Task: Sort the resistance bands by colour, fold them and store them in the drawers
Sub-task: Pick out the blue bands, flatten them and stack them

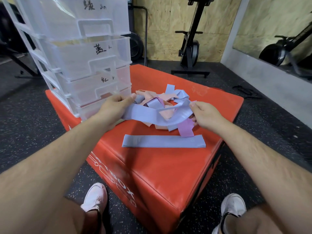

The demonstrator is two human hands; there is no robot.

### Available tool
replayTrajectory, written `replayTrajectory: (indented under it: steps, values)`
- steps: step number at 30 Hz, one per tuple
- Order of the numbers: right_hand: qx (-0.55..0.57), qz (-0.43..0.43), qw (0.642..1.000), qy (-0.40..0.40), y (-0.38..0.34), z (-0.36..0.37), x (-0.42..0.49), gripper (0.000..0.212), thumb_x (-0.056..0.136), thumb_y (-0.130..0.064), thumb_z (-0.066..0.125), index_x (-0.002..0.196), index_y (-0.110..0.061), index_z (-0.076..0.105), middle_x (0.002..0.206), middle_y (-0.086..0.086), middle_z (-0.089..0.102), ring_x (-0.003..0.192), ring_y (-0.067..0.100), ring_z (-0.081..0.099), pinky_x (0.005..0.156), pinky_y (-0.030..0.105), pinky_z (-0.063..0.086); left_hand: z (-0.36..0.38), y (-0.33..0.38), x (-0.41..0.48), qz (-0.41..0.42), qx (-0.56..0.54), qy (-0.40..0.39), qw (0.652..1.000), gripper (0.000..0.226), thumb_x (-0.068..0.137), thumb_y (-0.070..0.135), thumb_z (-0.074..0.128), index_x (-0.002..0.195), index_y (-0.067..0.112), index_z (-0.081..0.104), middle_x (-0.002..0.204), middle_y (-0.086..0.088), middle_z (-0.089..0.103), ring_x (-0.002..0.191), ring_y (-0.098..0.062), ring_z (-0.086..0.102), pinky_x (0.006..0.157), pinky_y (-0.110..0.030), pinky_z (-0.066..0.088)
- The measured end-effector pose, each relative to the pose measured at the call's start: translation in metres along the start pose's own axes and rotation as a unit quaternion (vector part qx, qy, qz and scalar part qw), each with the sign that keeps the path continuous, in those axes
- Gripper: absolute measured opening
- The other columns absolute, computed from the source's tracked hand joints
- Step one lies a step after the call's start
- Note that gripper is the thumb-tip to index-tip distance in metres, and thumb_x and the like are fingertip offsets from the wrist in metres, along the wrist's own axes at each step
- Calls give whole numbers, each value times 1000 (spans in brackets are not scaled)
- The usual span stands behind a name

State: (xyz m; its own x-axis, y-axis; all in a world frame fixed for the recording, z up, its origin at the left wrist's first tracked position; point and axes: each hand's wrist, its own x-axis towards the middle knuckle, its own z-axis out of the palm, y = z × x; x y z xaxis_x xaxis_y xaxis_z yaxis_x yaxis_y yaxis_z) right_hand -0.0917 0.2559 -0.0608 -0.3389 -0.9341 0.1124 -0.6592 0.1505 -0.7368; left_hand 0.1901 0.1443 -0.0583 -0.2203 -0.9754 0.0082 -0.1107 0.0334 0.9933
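A blue resistance band [152,115] stretches between my two hands above the pile. My left hand [114,107] grips its left end and my right hand [204,114] pinches its right end. Under it lies a tangled pile of bands [160,98] in blue, pink and purple on the red plyo box [160,166]. A purple band [185,130] hangs below my right hand. One blue band [163,141] lies flat and straight near the box's front edge. A clear plastic drawer unit [81,53] with handwritten labels stands on the box's left part, its drawers closed.
The red box sits on a dark speckled gym floor [33,115]. An exercise machine [192,48] stands behind against a wooden wall, another bike [283,49] at the right. My two white shoes [96,196] are on the floor in front of the box.
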Motion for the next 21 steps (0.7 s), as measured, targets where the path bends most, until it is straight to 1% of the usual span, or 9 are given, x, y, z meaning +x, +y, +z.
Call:
replayTrajectory:
  steps: [3, 5, 7, 9, 12, 14, 16, 19, 21]
  values:
    - [29, 0, 999, 25, 6, -1, -9, 29, 107, -23, 36, 126, -19, 58, 83, 0, 61, 62, 6, 60, 69, 41, 58, 2, -2, -12, -26, -56, -48, 997, 44, 85, 46, 73, 98, 5, 71, 97, -17, 71, 89, -25, 65, 88, -44, 53]
    - [4, -7, 1000, 28, 9, -1, -15, 27, 106, -19, 37, 124, -21, 58, 82, -2, 62, 62, 6, 62, 63, 34, 58, 4, -3, -19, -26, -68, -79, 994, 46, 90, 38, 70, 110, -3, 67, 108, -21, 72, 95, -27, 67, 93, -45, 52]
    - [-9, -1, 999, 37, 12, -3, -21, 27, 106, -19, 37, 122, -17, 58, 90, 4, 67, 61, 8, 67, 50, 20, 50, 8, -5, -24, -35, -77, -84, 993, 27, 92, 28, 69, 103, 3, 68, 98, -11, 74, 90, -24, 68, 86, -38, 53]
    - [-3, 29, 999, 39, 15, -5, -24, 24, 104, -20, 34, 114, -17, 57, 99, 5, 68, 65, 14, 72, 50, 22, 50, 13, -5, -29, -47, -88, -74, 992, 8, 93, 14, 63, 98, 10, 68, 83, 0, 73, 76, -15, 69, 70, -24, 56]
    - [49, 107, 993, 26, 16, -11, -26, 27, 95, -15, 33, 93, -29, 56, 99, 6, 67, 83, 29, 73, 55, 38, 57, 12, -8, -33, -74, -100, -61, 990, 18, 80, 6, 48, 83, 8, 65, 76, -3, 69, 65, -18, 64, 61, -22, 51]
    - [148, 161, 976, 22, 16, -14, -29, 26, 94, -9, 40, 85, -26, 58, 94, 10, 67, 87, 33, 73, 53, 34, 52, 14, -10, -34, -90, -83, -37, 992, 30, 74, 5, 43, 65, 10, 71, 71, -7, 67, 67, -22, 58, 68, -30, 45]
    - [209, 185, 960, 29, 16, -16, -31, 25, 94, -3, 44, 78, -16, 59, 81, 6, 62, 77, 28, 67, 54, 31, 50, 17, -17, -32, -91, -58, 9, 994, 44, 82, -6, 39, 53, 11, 68, 59, -4, 61, 58, -18, 54, 63, -28, 44]
    - [240, 211, 947, 44, 23, -20, -31, 22, 94, 0, 47, 79, -11, 60, 81, 5, 59, 68, 19, 59, 56, 30, 48, 12, -27, -24, -76, -47, 45, 995, 29, 79, -15, 42, 89, -2, 66, 73, -13, 58, 63, -26, 51, 64, -32, 47]
    - [303, 253, 918, 27, 28, -26, -30, 14, 96, -3, 49, 92, -8, 62, 85, 6, 61, 71, 18, 58, 58, 29, 46, 3, -35, -19, -76, -42, 40, 995, 36, 77, -17, 44, 103, -6, 66, 80, -16, 60, 67, -28, 52, 61, -30, 47]
